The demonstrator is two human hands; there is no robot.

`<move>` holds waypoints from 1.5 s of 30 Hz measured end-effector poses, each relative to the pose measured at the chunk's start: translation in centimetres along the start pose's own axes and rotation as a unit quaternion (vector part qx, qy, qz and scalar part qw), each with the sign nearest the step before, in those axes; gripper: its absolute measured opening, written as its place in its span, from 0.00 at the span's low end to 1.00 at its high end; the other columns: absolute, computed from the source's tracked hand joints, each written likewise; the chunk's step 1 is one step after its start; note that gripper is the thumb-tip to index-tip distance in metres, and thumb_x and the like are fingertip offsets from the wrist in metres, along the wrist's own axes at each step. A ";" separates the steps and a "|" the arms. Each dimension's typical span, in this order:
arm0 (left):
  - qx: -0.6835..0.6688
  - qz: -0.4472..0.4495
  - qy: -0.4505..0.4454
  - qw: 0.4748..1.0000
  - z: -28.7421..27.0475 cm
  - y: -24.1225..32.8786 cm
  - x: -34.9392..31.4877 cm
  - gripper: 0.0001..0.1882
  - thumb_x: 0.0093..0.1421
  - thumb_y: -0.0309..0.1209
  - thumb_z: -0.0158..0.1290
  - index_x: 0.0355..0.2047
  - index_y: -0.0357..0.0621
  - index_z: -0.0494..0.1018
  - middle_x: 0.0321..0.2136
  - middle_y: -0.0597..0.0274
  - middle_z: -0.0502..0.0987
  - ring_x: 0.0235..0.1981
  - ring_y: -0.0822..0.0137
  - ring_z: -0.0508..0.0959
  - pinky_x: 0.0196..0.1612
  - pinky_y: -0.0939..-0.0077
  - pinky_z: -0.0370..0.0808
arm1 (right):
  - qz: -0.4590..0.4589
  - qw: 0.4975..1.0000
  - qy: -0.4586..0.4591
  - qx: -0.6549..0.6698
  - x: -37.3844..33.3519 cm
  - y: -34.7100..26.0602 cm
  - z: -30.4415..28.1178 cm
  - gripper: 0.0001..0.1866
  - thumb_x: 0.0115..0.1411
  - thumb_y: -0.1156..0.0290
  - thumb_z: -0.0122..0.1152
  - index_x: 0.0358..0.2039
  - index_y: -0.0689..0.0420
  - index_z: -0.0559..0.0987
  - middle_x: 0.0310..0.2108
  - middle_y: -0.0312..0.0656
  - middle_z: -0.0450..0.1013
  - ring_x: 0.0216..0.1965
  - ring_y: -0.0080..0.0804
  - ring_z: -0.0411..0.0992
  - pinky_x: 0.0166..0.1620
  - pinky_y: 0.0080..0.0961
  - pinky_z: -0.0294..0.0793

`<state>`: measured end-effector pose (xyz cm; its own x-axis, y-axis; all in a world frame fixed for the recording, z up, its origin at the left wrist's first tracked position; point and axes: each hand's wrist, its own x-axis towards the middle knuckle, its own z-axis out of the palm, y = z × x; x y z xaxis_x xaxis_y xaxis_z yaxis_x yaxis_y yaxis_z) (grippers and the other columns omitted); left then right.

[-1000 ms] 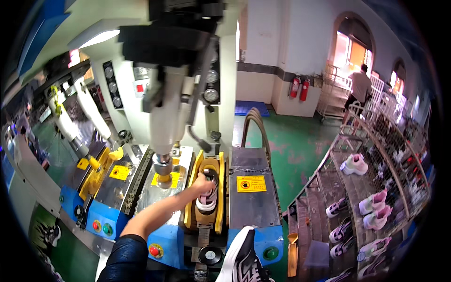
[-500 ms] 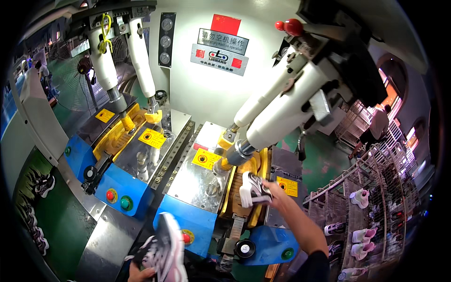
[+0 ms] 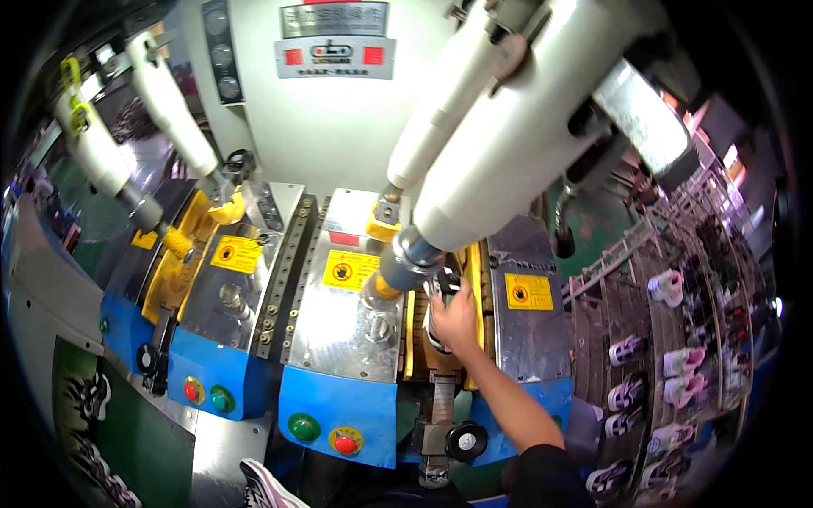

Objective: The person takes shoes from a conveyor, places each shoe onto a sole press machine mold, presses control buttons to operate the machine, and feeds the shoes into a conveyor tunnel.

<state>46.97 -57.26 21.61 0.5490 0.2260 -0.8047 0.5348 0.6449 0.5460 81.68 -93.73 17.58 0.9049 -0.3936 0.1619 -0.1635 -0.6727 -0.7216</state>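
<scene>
My right hand (image 3: 456, 322) is closed around a black and white sneaker (image 3: 434, 332) in the slot of the right-hand press station. The sneaker sits between the yellow pads (image 3: 476, 296), below the thick white press arm (image 3: 483, 169) with its metal end. Much of the shoe is hidden by my fingers and the arm. At the lower edge shows the toe of a second sneaker (image 3: 269, 488), dark with a pale sole. My left hand is out of the picture, so what it touches cannot be seen.
Red (image 3: 345, 444) and green (image 3: 305, 427) buttons sit on the blue front panel. A black round knob (image 3: 466, 441) juts out below the slot. To the left stands a second press station (image 3: 229, 296) with yellow pads. A rack (image 3: 631, 339) of sneakers stands at right.
My right hand has carried its sneaker down into the right slot. The second sneaker and my left hand have dropped toward the lower edge, the hand out of sight. The view has shifted.
</scene>
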 end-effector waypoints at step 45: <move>0.145 0.264 0.230 0.926 -45.0 -6.4 0.7 0.49 0.45 0.41 0.62 0.59 0.31 0.47 0.55 0.38 0.58 0.57 0.47 0.61 0.58 0.64 0.59 | -0.161 0.726 -0.642 0.186 -61.8 -23.6 15.8 0.41 0.51 0.75 0.59 0.61 0.64 0.48 0.58 0.55 0.54 0.61 0.45 0.54 0.60 0.40 0.54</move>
<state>15.02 -28.42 7.10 0.4876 0.7829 -0.3865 0.4575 0.1480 0.8768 35.83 -43.61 13.97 0.5316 0.8161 -0.2266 0.0388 -0.2907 -0.9560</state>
